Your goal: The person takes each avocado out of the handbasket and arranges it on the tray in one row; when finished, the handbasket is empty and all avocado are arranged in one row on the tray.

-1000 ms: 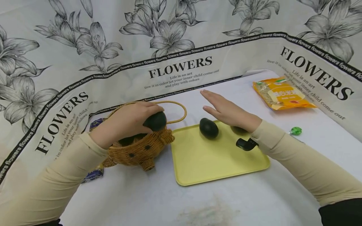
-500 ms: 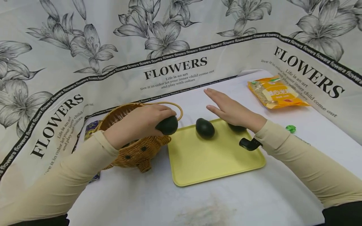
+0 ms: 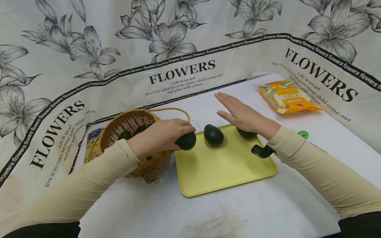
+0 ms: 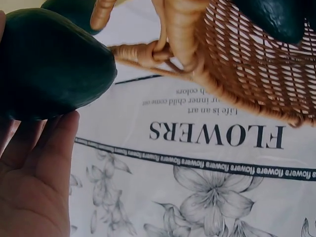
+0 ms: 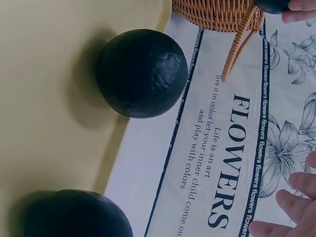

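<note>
One dark green avocado [image 3: 186, 141] in my gripping left hand [image 3: 160, 135] has moved from the woven wicker basket [image 3: 125, 127] to the yellow plastic tray [image 3: 223, 165]; my flat, open right hand [image 3: 242, 115] half-hides another avocado [image 3: 246, 134].

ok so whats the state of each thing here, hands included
left hand: grips an avocado at the tray's left edge
right hand: flat, fingers straight, above the tray
second avocado: resting on the tray
basket: tilted, avocados inside
orange packet: lying flat
</note>
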The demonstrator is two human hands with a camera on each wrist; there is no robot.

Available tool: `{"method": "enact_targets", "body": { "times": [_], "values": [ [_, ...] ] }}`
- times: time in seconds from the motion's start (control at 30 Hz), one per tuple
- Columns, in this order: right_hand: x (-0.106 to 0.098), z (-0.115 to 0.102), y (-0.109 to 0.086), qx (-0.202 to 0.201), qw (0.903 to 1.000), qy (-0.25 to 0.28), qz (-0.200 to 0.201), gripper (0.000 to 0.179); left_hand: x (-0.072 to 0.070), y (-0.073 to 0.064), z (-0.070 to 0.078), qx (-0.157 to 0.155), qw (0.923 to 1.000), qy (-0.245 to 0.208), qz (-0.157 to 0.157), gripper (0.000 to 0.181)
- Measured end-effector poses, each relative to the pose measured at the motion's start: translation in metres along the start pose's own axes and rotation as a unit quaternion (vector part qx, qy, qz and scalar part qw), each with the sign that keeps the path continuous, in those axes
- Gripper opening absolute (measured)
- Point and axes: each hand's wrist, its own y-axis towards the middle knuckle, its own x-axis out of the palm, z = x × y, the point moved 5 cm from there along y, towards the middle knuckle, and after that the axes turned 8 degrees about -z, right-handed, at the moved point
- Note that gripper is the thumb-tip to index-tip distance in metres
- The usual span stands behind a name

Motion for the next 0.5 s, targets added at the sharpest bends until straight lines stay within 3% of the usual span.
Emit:
{"method": "enact_targets", "body": {
  "times": [0.2, 0.5],
  "values": [
    [-0.002, 0.0, 0.0, -0.004, 1.0, 0.002, 0.004, 0.063, 0.009, 0.01, 0.004, 0.002, 0.9995, -0.002, -0.032, 0.068],
    [-0.001, 0.003, -0.003, 0.001, 1.0, 0.002, 0.003, 0.063, 0.02, 0.022, 0.012, 0.038, 0.9984, 0.013, -0.041, 0.064]
  ]
}}
